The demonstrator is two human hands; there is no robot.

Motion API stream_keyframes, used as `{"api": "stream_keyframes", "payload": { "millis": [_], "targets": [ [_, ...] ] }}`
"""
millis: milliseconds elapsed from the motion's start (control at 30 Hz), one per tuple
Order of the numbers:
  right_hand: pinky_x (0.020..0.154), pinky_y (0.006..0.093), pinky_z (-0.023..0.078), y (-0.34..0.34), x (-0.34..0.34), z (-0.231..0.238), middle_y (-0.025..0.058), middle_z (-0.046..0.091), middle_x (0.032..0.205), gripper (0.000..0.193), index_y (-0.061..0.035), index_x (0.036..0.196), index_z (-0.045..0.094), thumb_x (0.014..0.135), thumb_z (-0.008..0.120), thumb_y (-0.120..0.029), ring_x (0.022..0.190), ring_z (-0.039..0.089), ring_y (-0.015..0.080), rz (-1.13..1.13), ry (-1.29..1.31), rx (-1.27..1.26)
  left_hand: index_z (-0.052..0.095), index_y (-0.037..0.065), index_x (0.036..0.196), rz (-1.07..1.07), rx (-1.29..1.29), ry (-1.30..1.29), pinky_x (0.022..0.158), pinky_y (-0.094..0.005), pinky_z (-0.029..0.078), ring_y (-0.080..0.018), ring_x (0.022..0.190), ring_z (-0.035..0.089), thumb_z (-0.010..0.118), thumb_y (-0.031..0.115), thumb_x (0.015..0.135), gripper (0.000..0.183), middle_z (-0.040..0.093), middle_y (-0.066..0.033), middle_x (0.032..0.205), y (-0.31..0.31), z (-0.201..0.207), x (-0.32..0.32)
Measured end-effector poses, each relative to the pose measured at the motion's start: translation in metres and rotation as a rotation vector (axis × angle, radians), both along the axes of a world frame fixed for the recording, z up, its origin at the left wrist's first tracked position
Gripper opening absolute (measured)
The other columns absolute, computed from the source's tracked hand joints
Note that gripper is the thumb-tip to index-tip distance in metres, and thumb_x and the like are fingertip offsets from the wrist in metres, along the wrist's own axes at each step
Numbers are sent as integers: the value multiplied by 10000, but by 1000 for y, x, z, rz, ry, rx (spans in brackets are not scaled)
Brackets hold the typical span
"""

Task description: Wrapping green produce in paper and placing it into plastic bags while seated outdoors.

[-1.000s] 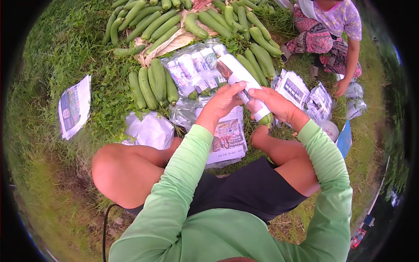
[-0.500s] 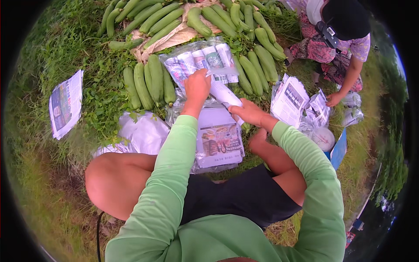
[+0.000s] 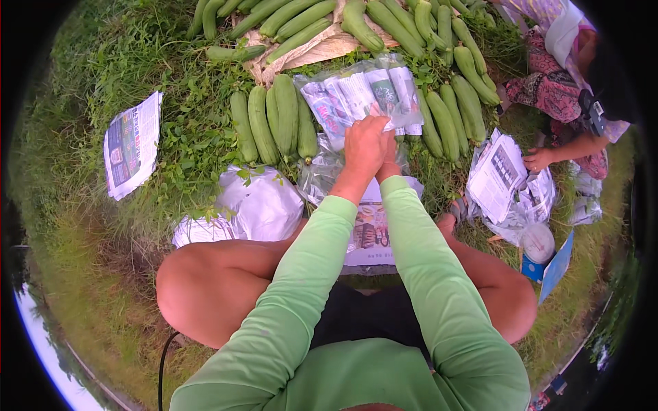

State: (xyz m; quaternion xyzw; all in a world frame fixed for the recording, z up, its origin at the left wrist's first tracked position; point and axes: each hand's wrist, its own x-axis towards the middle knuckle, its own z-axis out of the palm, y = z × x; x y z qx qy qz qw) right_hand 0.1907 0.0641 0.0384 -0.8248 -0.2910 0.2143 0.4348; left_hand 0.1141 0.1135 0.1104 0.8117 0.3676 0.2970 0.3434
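Head view shows me my left hand (image 3: 363, 147) lying over my right hand (image 3: 389, 159), both stretched out together at the near edge of a row of wrapped gourds in clear plastic bags (image 3: 363, 96). My left fingers (image 3: 370, 127) are curled and pressed together on the closest bag; whether they pinch the plastic or only rest on it I cannot tell. My right hand is mostly hidden under the left one, so I cannot tell how its fingers stand.

Just beyond my fingertips the bagged row runs side by side, each gourd rolled in printed paper under the plastic. Under my wrists lies a sheet of newspaper (image 3: 370, 233) on crumpled clear plastic. To the left of my fingers, near them, five bare green gourds (image 3: 274, 123) lie side by side on the grass, and nearer my knee sits a heap of white plastic bags (image 3: 253, 209). To the right of my fingers more green gourds (image 3: 452, 109) lie in a row.

Farther out, past the bags, a longer row of gourds rests on a brown sheet (image 3: 322, 48). Well off to the left a loose newspaper page (image 3: 131, 144) lies on the grass. Well to the right another person's hand (image 3: 538, 159) touches a stack of newspapers (image 3: 500, 175).
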Motion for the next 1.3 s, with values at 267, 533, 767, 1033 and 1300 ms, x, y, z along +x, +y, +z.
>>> {"api": "stream_keyframes", "payload": {
  "millis": [267,533,767,1033,1300],
  "targets": [
    [1142,436,427,-23,3,21,208,581,1461,512,-25,1510,474,1112,493,-346,1303,564,359,148,154,-195,761,101,1119,-66,-18,31,902,-502,495,-378,1002,664,753,121,855,265,711,-117,1044,-21,3,4],
    [1169,416,403,-27,17,36,176,540,1524,478,-41,1528,467,1129,462,-304,1350,523,325,279,416,-345,735,33,1233,-77,-92,52,907,-502,543,-412,1021,685,750,196,911,361,715,-198,1062,-19,13,-17],
    [1128,447,452,-13,39,-34,207,564,1490,586,-52,1587,399,1063,544,-269,1324,566,371,367,60,-44,691,10,1336,-116,-214,144,977,-457,553,-404,1119,704,765,251,933,475,721,-226,1219,-19,30,-15],
    [1134,504,464,6,46,-23,274,507,1528,812,-56,1673,230,987,614,-262,1357,540,478,442,-297,-178,716,6,1303,-112,-217,64,979,-423,546,-337,1085,701,763,319,963,465,712,-202,1224,1,18,-18],
    [1094,513,483,-85,15,24,214,513,1493,788,-44,1583,392,906,755,-218,1317,539,451,397,-265,-295,714,5,1238,818,-234,-170,976,-442,530,-349,1066,676,714,193,958,337,690,-202,1175,152,-26,-126]
  ]
}}
